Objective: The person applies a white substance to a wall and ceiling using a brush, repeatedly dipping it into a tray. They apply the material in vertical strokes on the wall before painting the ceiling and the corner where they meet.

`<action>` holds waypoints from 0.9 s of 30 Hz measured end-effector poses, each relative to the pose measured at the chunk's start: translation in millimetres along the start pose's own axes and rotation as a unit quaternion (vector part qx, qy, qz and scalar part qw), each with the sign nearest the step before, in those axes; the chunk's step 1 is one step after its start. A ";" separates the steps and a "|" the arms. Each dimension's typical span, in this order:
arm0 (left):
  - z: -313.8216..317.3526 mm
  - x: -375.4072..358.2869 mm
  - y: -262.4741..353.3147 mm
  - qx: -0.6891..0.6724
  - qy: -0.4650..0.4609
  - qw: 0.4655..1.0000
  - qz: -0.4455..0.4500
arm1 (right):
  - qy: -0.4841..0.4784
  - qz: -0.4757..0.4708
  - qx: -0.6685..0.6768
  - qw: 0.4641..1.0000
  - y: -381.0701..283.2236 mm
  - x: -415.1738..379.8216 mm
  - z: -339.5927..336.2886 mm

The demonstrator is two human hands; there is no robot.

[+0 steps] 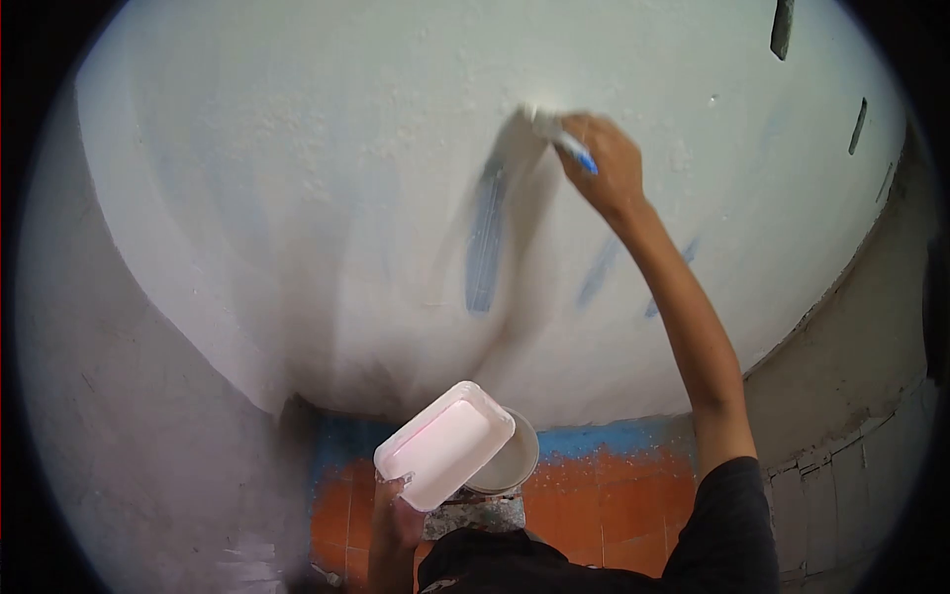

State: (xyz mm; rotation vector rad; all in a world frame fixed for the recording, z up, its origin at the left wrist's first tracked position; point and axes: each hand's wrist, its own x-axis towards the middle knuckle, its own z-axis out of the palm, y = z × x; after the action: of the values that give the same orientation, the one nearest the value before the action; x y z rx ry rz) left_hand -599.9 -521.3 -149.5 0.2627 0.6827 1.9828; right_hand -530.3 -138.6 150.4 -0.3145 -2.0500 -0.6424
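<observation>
My right hand (606, 163) is closed around a paintbrush (576, 150) with a whitish handle and a blue end. The bristle end of the brush meets the pale wall (396, 119), near the upper middle of the view. Below it a grey-blue streak (484, 243) shows through the white coat. Low in the view, my left hand (404, 515) grips a shallow white tray (450, 445) by its near corner. The tray is tilted and holds pinkish-white paint. Most of the left hand's fingers are hidden beneath the tray.
A round bucket (519, 455) of whitish liquid stands behind the tray, on a paint-spattered stand (477, 515). Orange floor tiles (564, 515) carry white specks beside a blue strip (614, 436) along the wall's foot. Grey walls (148, 416) flank both sides. Dark slots (782, 30) mark the wall's upper right.
</observation>
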 end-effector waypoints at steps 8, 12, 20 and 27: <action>-9.4 -5.7 -8.1 -0.015 0.022 1.000 0.003 | 0.025 -0.068 -0.111 0.991 -33.7 -93.7 72.2; 4.3 -8.8 -1.9 -0.028 0.066 0.997 -0.003 | -0.105 -0.067 -0.013 0.992 -64.4 -203.2 104.4; 2.0 -11.9 -5.6 -0.031 0.096 0.995 0.010 | 0.001 0.013 0.019 1.000 -22.0 -91.6 45.2; -7.0 -20.0 -11.2 -0.039 0.148 0.988 -0.001 | -0.004 -0.026 -0.093 0.995 -38.8 -124.1 84.4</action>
State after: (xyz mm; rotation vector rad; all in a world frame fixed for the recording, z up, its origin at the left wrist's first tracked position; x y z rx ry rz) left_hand -585.0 -537.0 -159.5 -0.0820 0.7895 2.0614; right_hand -542.2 -120.1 -3.1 -0.3730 -2.0153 -0.8666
